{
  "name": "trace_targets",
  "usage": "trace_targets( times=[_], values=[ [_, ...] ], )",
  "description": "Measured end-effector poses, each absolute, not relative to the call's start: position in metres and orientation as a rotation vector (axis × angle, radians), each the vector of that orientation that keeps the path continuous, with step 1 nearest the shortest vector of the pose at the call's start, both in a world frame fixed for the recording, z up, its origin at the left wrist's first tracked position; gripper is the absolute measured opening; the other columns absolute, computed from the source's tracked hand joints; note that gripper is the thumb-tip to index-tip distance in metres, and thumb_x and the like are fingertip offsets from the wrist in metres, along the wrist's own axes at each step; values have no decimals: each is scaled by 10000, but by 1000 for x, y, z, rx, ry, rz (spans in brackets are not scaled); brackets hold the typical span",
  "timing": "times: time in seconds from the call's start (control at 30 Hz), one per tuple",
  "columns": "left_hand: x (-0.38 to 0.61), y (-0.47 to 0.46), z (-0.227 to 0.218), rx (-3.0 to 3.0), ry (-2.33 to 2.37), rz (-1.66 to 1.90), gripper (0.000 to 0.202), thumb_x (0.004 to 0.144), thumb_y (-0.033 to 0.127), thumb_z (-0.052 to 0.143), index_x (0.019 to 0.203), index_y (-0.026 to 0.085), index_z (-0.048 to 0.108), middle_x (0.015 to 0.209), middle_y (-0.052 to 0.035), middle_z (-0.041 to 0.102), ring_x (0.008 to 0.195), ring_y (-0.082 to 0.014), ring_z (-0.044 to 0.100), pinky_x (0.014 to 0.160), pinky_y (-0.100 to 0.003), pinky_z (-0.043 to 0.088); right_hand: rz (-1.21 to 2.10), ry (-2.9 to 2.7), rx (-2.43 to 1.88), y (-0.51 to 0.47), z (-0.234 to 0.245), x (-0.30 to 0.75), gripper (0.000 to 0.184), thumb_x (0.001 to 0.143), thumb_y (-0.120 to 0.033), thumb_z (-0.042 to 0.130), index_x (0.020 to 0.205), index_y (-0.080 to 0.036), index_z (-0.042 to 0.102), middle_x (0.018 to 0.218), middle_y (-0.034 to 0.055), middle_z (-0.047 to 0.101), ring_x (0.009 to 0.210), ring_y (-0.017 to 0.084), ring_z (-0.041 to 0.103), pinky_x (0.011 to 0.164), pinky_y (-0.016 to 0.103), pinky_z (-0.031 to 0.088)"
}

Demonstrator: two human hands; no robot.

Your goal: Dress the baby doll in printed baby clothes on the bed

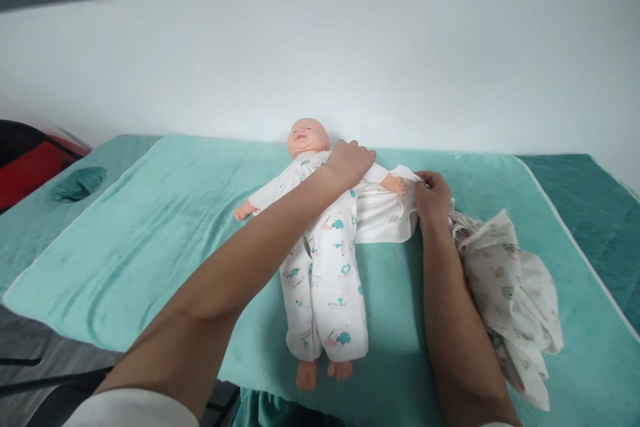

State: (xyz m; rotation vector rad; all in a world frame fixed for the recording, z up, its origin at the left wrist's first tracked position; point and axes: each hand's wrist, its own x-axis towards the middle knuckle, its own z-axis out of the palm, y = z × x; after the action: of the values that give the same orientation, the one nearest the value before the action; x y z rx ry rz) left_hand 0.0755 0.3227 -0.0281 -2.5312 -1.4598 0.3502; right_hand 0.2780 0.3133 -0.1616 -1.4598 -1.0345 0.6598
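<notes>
A baby doll (340, 267) lies on its back, its bald head toward the wall. It wears white clothes with a green animal print. My left hand (351, 161) is closed at the doll's shoulder beside its neck; what its fingers grip is hidden. Beneath the doll's outstretched arm, a plain white cloth garment (383, 213) is spread beside the body. My right hand (434, 197) pinches the outer edge of that garment, just beyond the doll's small hand.
A crumpled, printed light cloth (515, 280) lies beside my right forearm. The doll rests on a green towel (175, 213) over a padded bed with a face hole (80, 183). A white wall (320, 47) stands behind. A red and black item (30, 167) is at far left.
</notes>
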Motion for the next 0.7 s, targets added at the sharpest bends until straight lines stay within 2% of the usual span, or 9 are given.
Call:
trace_targets(
  times=[0.13,0.2,0.27,0.33,0.4,0.47,0.57,0.63,0.7],
  values=[
    [84,321,-34,-2586,-1452,256,406,894,50,517,1284,150,577,1199,-137,717,1126,-281,653,807,-364,460,902,-872,-1204,316,-163,279,372,568,-279,703,928,-195,669,898,25,717,791,179,637,740,333,499],
    [93,323,-38,-2623,-1466,256,408,890,46,525,1280,155,582,1181,-136,724,1131,-282,661,815,-360,462,919,-847,-1083,317,-163,282,388,555,-255,685,937,-209,634,980,41,722,879,205,678,804,379,535],
    [103,326,-43,-2654,-1492,254,408,883,46,543,1276,146,591,1165,-141,731,1137,-292,667,837,-371,466,763,-834,-1053,316,-160,284,369,576,-221,589,944,-219,613,1038,51,713,951,220,694,888,445,550],
    [113,328,-48,-2688,-1513,253,414,877,52,562,1283,128,593,1176,-149,728,1136,-302,671,867,-392,470,464,-852,-1063,313,-154,285,385,595,-181,480,950,-217,626,1041,58,703,1015,228,690,993,504,523],
    [120,323,-51,-2715,-1534,229,415,878,69,573,1289,116,594,1219,-155,710,1151,-309,661,902,-415,470,186,-951,-1068,306,-146,281,431,618,-138,410,963,-216,655,1060,66,700,1102,235,665,1090,529,467],
    [119,311,-50,-2737,-1557,153,383,894,98,564,1275,117,603,1256,-157,686,1175,-310,640,922,-428,470,85,-1135,-1081,298,-138,270,464,660,-106,387,1007,-222,674,1112,70,699,1164,240,640,1118,521,449],
    [94,282,-49,-2720,-1609,-131,300,949,160,506,1224,138,621,1231,-134,684,1147,-285,631,922,-422,479,259,-1414,-1123,285,-131,240,413,803,-143,436,1135,-228,666,1197,83,694,1190,242,633,1097,495,475],
    [64,261,-54,-2618,-1705,-442,279,995,236,466,1213,162,622,1222,-114,691,1162,-276,623,962,-420,476,449,-1559,-1123,276,-130,216,346,902,-261,511,1218,-226,648,1257,96,688,1216,245,623,1109,489,468],
    [30,246,-67,-2437,-1878,-835,285,1016,299,457,1232,196,611,1268,-99,686,1217,-261,604,1022,-411,468,615,-1650,-1088,269,-131,194,369,950,-389,557,1275,-230,627,1343,106,662,1279,247,592,1151,491,434]
  ],
)
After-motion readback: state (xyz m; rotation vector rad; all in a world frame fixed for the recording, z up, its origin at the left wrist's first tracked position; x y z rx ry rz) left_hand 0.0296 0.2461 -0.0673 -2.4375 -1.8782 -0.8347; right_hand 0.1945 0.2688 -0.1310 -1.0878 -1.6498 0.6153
